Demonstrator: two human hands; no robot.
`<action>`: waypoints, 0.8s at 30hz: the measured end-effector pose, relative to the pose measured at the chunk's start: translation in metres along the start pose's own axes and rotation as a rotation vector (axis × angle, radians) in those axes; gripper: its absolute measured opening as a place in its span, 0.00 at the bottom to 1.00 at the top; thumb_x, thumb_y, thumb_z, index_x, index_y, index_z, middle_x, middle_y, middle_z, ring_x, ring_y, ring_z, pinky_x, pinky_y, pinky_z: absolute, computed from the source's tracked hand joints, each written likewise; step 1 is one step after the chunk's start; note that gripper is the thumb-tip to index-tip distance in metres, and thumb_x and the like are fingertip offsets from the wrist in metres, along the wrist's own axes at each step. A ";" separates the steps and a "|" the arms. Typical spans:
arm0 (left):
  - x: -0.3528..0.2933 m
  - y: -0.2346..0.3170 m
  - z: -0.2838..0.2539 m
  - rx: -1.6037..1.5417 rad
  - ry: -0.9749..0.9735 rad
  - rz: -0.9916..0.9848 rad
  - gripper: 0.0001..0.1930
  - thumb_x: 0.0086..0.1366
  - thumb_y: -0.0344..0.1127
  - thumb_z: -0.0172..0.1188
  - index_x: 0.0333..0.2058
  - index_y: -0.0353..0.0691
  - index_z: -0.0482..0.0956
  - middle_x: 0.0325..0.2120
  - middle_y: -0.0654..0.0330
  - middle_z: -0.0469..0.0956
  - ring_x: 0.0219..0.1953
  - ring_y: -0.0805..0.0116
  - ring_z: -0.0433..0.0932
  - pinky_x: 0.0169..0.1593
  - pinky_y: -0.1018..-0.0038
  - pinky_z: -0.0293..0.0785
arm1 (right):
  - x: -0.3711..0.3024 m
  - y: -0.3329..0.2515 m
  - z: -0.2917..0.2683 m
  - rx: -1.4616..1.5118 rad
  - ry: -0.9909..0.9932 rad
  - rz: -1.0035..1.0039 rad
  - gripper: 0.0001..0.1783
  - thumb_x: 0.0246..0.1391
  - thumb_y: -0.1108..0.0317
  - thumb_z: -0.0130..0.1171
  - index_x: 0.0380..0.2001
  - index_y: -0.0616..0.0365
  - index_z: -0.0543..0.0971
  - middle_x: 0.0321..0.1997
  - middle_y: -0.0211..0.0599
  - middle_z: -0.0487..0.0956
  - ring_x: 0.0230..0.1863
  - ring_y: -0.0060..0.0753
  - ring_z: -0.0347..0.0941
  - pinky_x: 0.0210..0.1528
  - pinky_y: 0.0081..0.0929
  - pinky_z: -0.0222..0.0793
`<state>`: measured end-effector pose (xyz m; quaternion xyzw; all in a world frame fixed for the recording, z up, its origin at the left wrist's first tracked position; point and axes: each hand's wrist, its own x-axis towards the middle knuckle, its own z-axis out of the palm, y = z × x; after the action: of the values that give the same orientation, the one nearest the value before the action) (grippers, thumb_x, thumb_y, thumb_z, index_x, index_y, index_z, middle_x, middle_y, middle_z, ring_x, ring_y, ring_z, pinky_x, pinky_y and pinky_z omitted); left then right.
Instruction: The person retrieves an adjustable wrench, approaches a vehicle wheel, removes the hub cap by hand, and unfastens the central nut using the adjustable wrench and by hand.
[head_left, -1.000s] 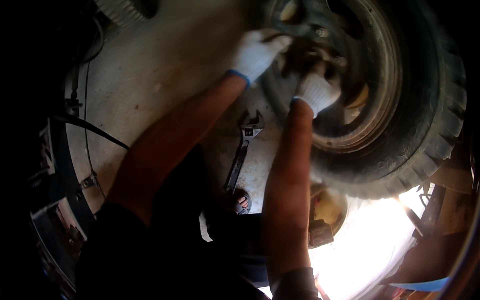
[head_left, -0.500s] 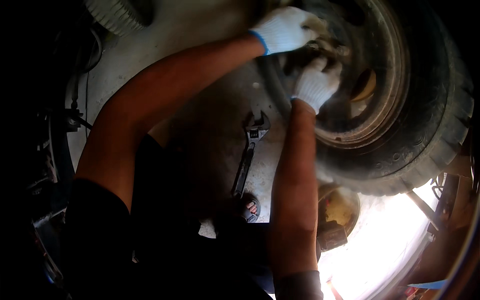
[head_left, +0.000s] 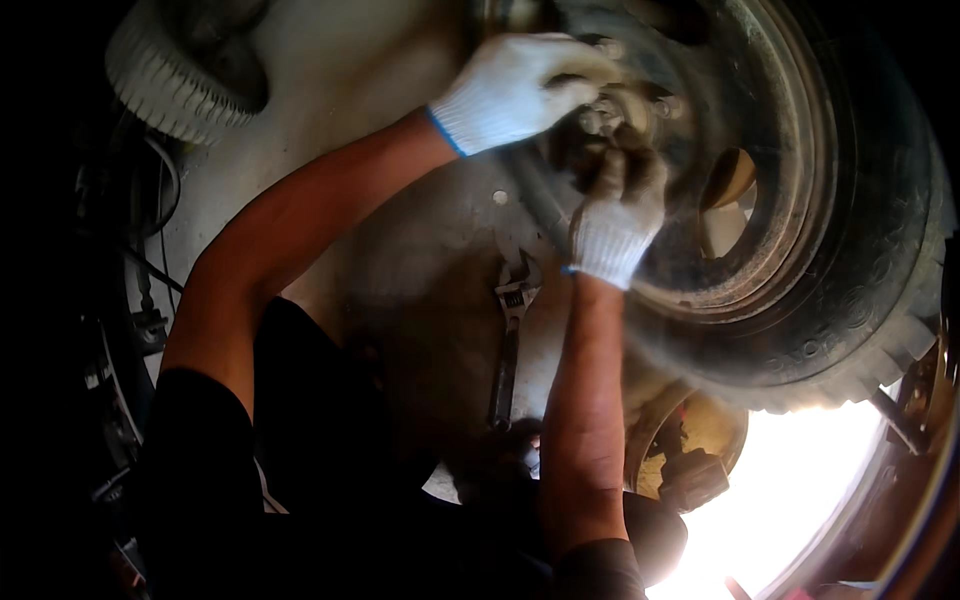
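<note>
A large wheel with a thick-treaded tyre (head_left: 860, 250) and a worn steel rim (head_left: 790, 200) stands at the upper right. Bolts and nuts (head_left: 603, 117) ring its hub. My left hand (head_left: 520, 85), in a white knit glove with a blue cuff, curls its thumb and fingers at the hub's upper left. Just below, my right hand (head_left: 618, 215), gloved likewise with darkly soiled fingertips, bends its fingers against the lower hub. Blur and shadow hide what either hand's fingertips hold. An adjustable wrench (head_left: 512, 335) lies on the floor between my forearms.
Another treaded tyre (head_left: 185, 85) is at the upper left, above dark cables and metal parts (head_left: 150, 320). A round yellowish pan-like thing (head_left: 705, 430) sits below the wheel, near bright light. A small pale disc (head_left: 500, 198) lies on the concrete floor (head_left: 400, 225).
The view has shifted, so the second tyre shows more fully. Both hands appear slightly lower and further left in the picture, still at the hub. The wrench lies on the floor as before.
</note>
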<state>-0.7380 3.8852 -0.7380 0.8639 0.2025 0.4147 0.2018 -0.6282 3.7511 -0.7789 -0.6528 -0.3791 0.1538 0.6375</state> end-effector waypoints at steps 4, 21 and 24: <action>0.004 0.002 -0.007 0.103 0.007 0.168 0.10 0.63 0.39 0.65 0.43 0.49 0.85 0.40 0.60 0.85 0.41 0.64 0.84 0.46 0.71 0.81 | -0.002 -0.006 -0.004 -0.182 0.048 -0.070 0.25 0.65 0.54 0.58 0.51 0.68 0.76 0.39 0.56 0.83 0.29 0.30 0.83 0.26 0.28 0.81; -0.002 -0.005 0.018 0.463 -0.105 0.430 0.15 0.57 0.37 0.68 0.45 0.54 0.85 0.60 0.65 0.74 0.62 0.61 0.70 0.66 0.59 0.65 | 0.005 -0.020 0.005 0.058 0.075 0.223 0.09 0.61 0.66 0.59 0.32 0.62 0.81 0.23 0.41 0.82 0.14 0.20 0.70 0.18 0.21 0.69; 0.004 -0.007 0.031 0.522 -0.040 0.494 0.15 0.54 0.34 0.68 0.42 0.52 0.86 0.56 0.63 0.77 0.61 0.61 0.72 0.65 0.60 0.66 | 0.011 -0.015 -0.002 -0.010 0.054 0.165 0.10 0.61 0.65 0.61 0.31 0.62 0.80 0.22 0.38 0.82 0.16 0.20 0.71 0.18 0.20 0.69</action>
<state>-0.7119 3.8876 -0.7567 0.9171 0.0830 0.3683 -0.1282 -0.6242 3.7555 -0.7611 -0.6888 -0.3076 0.1862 0.6295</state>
